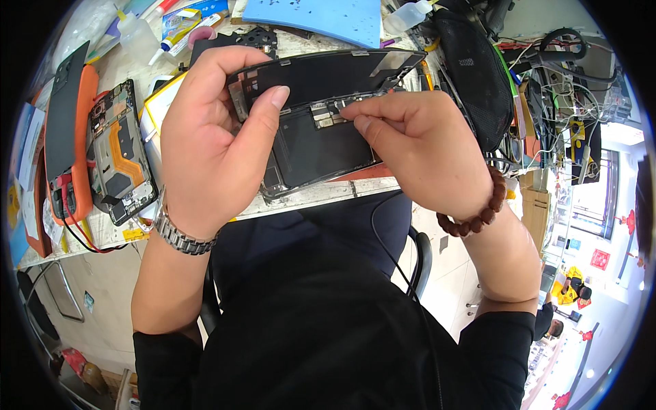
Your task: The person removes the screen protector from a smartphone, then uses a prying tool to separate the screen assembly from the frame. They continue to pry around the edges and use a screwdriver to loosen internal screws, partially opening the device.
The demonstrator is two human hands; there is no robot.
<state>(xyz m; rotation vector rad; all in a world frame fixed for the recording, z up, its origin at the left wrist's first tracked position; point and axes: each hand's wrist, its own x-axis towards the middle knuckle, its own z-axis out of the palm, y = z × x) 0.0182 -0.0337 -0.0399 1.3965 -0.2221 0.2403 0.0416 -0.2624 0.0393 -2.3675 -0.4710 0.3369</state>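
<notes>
An opened tablet lies at the table's front edge, its black back housing showing dark battery panels and a small board with metal shields. Its lifted screen leans up along the far side, inner face toward me. My left hand grips the screen's left end, thumb on the inner face and fingers behind. Over the board, my right hand is closed in a pinch, thumb and forefinger tips at the shields' right end. Whatever sits between those fingertips is too small or hidden to make out.
Left of the tablet lie an opened phone and an orange multimeter with leads. Squeeze bottles, a glue tube and a blue mat sit at the back. A black mesh pouch and tangled cables fill the right.
</notes>
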